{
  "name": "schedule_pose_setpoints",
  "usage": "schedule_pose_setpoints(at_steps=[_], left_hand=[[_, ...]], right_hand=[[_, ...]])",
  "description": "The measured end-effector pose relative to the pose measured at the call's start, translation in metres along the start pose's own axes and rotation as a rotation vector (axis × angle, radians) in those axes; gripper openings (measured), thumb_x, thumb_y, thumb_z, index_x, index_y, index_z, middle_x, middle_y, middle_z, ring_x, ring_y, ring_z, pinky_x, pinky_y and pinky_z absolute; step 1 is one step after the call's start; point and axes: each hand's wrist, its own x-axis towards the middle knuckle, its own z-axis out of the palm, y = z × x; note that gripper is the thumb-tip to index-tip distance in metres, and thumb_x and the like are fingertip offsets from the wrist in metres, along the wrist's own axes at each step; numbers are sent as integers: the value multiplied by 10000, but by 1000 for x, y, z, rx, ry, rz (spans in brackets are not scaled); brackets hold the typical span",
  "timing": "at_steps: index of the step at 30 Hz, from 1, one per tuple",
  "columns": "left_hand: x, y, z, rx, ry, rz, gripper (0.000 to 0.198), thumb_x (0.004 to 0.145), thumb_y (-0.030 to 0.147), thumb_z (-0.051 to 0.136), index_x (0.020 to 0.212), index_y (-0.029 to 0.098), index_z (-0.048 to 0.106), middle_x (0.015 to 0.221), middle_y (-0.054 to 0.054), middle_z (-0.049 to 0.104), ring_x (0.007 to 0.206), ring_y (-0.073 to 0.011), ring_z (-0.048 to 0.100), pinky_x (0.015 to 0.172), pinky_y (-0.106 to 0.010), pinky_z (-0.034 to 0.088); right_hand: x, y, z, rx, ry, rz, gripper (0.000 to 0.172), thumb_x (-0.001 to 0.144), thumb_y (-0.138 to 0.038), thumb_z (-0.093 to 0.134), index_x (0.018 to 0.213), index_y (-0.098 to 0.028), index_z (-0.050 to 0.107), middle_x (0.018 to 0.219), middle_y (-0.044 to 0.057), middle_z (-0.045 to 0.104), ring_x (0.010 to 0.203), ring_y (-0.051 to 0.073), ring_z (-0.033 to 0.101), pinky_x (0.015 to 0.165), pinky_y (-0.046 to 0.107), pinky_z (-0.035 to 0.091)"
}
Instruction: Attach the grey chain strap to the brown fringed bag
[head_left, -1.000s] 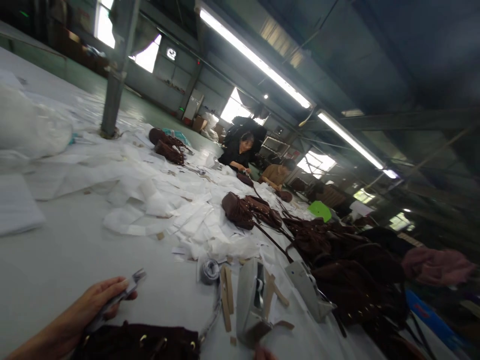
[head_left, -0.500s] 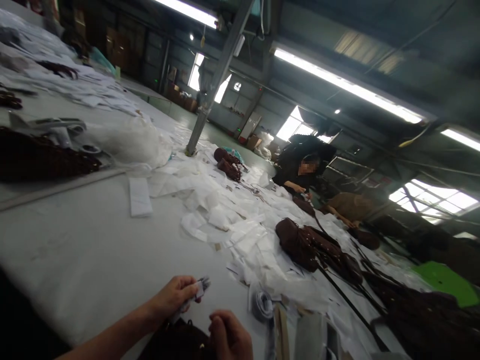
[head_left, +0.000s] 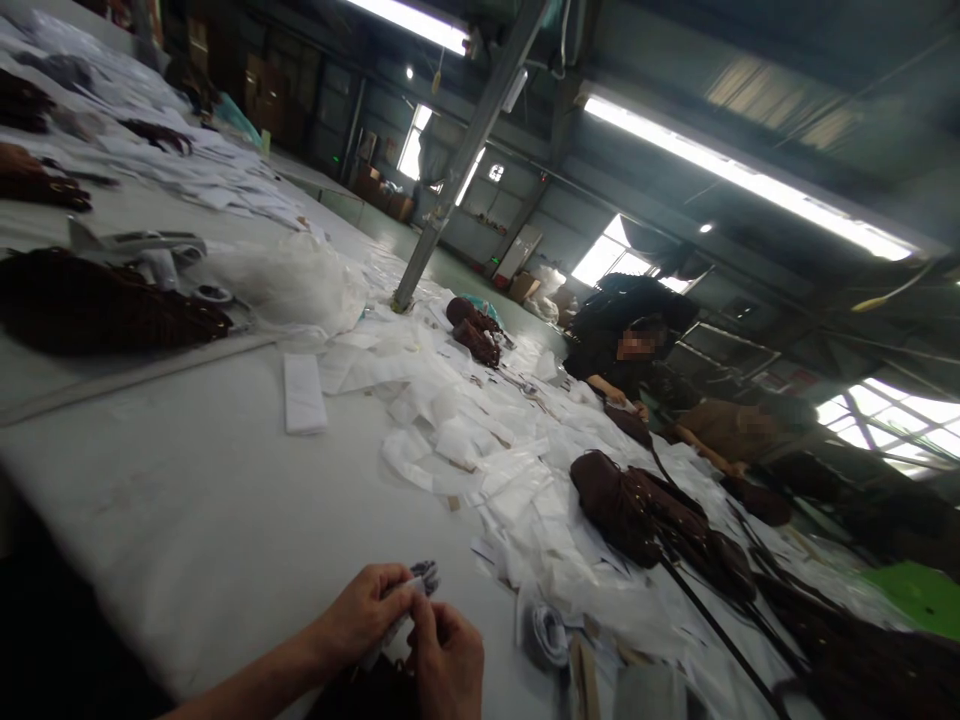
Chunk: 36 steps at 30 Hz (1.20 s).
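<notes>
My left hand point(head_left: 367, 612) is closed around a small wad of white and grey strips point(head_left: 426, 573), whose grey ends stick out past the fingertips. Right beside it, my right hand point(head_left: 448, 655) has thumb and fingers pinched together at the lower side of that wad. What exactly the right fingers grip is hidden. Below both hands lies a dark brown item point(head_left: 367, 695), mostly cut off by the bottom edge. On the table point(head_left: 225, 500) near my right hand stands a grey-white roll of tape point(head_left: 546, 635).
Crumpled white wrapping sheets point(head_left: 517, 480) cover the table's middle. Brown bags point(head_left: 619, 505) with long straps lie to the right. A folded white paper point(head_left: 304, 395) and a dark brown bundle point(head_left: 105, 305) are leftward. A post point(head_left: 465, 160) rises behind; two people work across the table.
My right hand has moved up and left to meet the left hand and now pinches at the wad. The view has shifted slightly, so the table's contents appear farther right.
</notes>
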Motion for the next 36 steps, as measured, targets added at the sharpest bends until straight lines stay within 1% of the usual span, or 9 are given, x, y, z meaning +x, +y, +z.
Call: schedule_pose_setpoints(at_steps=[5, 12, 16, 19, 21, 26, 32, 34, 36], left_hand=[[0, -3, 0, 6, 34, 31, 304, 818, 424, 561, 729, 139, 616, 616, 12, 568, 558, -124, 468, 523, -226, 362], [1, -10, 0, -29, 71, 42, 329, 791, 459, 609, 729, 139, 652, 631, -7, 612, 588, -142, 514, 556, -236, 387], [5, -14, 0, -98, 127, 12, 364, 780, 499, 615, 691, 146, 610, 547, 28, 536, 492, -100, 436, 481, -220, 331], [6, -18, 1, -172, 123, -46, 422, 751, 566, 614, 676, 153, 572, 499, 57, 471, 409, -69, 363, 410, -209, 237], [4, -19, 1, -219, 107, -76, 435, 730, 579, 633, 687, 151, 571, 515, 57, 478, 398, -55, 358, 403, -201, 216], [0, -17, -1, -293, 66, -152, 418, 720, 555, 665, 675, 148, 579, 501, 52, 489, 384, -41, 355, 389, -184, 197], [-2, -18, -2, -352, 54, -234, 407, 685, 539, 712, 675, 156, 574, 422, 91, 414, 342, -28, 305, 363, -164, 162], [-4, -16, 0, -374, 49, -252, 407, 675, 527, 728, 674, 150, 576, 412, 93, 415, 336, -21, 300, 358, -154, 172], [-6, -14, 1, -400, 48, -266, 409, 659, 515, 750, 685, 140, 589, 432, 84, 451, 338, -12, 310, 357, -141, 196]], right_hand=[[2, -7, 0, 36, -13, 147, 519, 710, -647, 594, 500, -173, 613, 442, 14, 571, 392, 143, 544, 404, 229, 382], [1, -11, 4, 112, 13, 223, 514, 667, -641, 644, 486, -162, 597, 411, 7, 542, 376, 120, 501, 395, 221, 352], [-1, -11, 6, 270, -21, 168, 475, 688, -601, 648, 620, -131, 666, 447, -13, 532, 399, 100, 479, 408, 209, 347], [-4, -13, 3, 359, -82, 148, 434, 697, -530, 666, 754, -102, 709, 475, -12, 555, 434, 95, 482, 437, 200, 362], [-7, -15, 0, 373, -90, 134, 391, 697, -485, 676, 753, -100, 714, 490, -5, 573, 439, 94, 483, 438, 197, 364], [-12, -17, -1, 288, -24, 62, 298, 750, -408, 632, 739, -126, 725, 521, 5, 608, 433, 109, 523, 425, 199, 386], [-14, -12, 0, 122, 41, -30, 226, 780, -362, 598, 701, -187, 717, 532, -5, 636, 447, 135, 584, 440, 204, 419], [-12, -11, -2, 118, 40, -35, 212, 785, -341, 586, 691, -194, 706, 547, -8, 645, 460, 134, 597, 452, 200, 427], [-11, -10, -3, 141, 59, 14, 141, 754, -299, 613, 767, -184, 693, 555, -14, 656, 453, 135, 601, 451, 199, 431]])
